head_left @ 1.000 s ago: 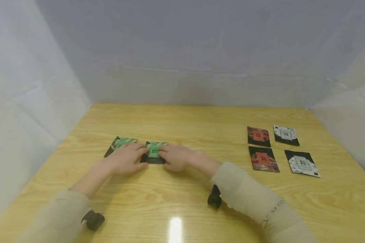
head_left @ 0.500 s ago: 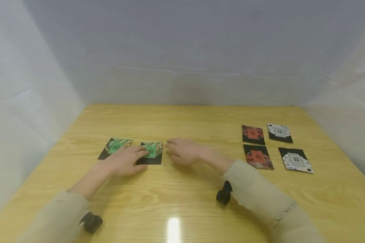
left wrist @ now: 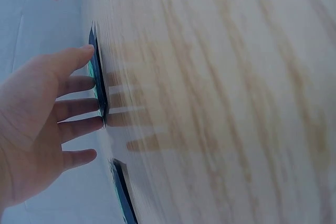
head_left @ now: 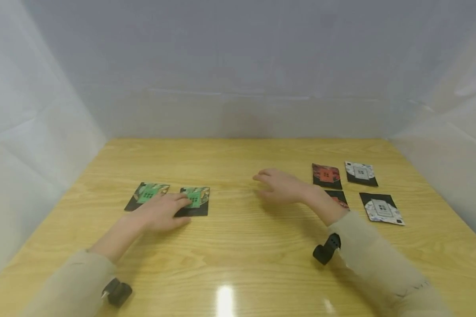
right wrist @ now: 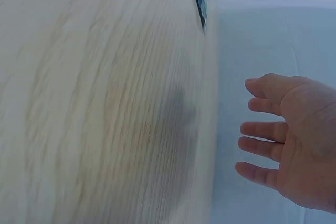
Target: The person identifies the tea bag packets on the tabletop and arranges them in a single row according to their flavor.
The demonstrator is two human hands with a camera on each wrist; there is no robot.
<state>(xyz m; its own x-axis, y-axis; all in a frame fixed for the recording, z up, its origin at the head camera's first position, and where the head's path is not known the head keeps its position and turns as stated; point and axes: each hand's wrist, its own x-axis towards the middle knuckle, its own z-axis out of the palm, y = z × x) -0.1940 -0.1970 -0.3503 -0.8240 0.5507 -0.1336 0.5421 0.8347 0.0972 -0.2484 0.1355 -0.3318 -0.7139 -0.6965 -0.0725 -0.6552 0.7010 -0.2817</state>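
On the wooden table (head_left: pixel 222 251), the left hand (head_left: pixel 162 212) was the nearer one, with its fingers straight and touching the right green packet (head_left: pixel 201 202) but not curled round it, while the left green packet (head_left: pixel 147 192) lay flat just beside that hand. A bit farther off, the right hand (head_left: pixel 281 187) hung above the wood, its fingers loose and holding nothing. Past its arm peeked the front red packet (head_left: pixel 339 199), near the front white packet (head_left: pixel 382 209), and farther back lay the back red packet (head_left: pixel 326 175) and back white packet (head_left: pixel 361 173).
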